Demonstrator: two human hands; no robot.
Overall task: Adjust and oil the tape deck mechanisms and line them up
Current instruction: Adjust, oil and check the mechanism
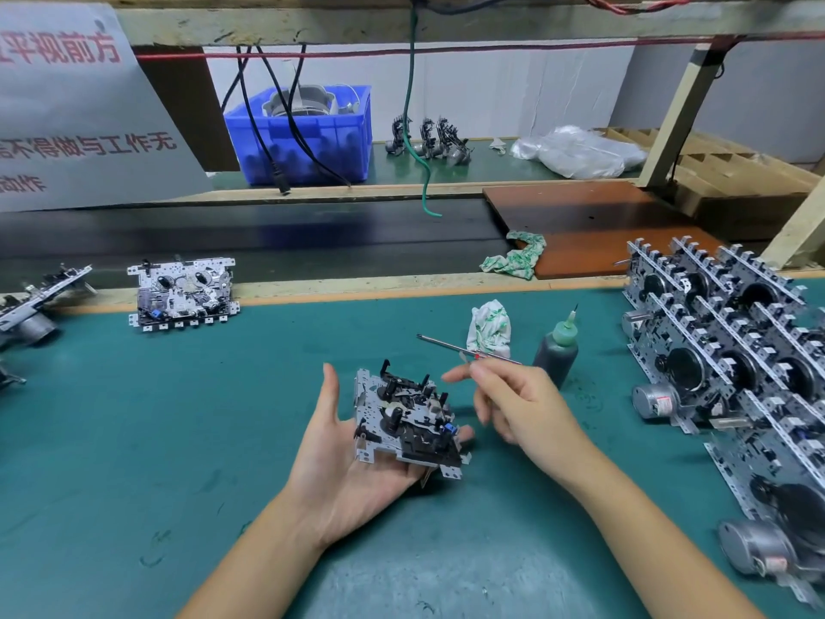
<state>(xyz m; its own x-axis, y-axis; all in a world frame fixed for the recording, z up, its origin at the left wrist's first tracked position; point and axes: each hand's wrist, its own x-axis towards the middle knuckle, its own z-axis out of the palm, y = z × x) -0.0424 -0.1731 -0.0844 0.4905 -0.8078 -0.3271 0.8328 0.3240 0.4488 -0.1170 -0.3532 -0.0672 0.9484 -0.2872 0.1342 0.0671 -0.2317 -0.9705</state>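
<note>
A tape deck mechanism point(408, 422), a metal plate with black parts, lies on the upturned palm of my left hand point(339, 457), whose fingers reach under it and whose thumb points up. Just to its right, my right hand point(513, 404) pinches a thin metal screwdriver point(464, 349) whose tip points up and left, above the mechanism and clear of it. A dark oil bottle point(556, 352) with a green nozzle stands upright on the green mat point(134, 440), behind my right hand. Another mechanism point(183, 292) lies flat at the mat's far left edge.
Several mechanisms point(732, 350) with round motors are stacked in rows at the right. More mechanism parts point(31, 306) lie at the far left. A white-green rag point(489, 328) sits by the bottle, another rag point(515, 259) on the brown board point(580, 225). A blue bin point(308, 136) stands behind.
</note>
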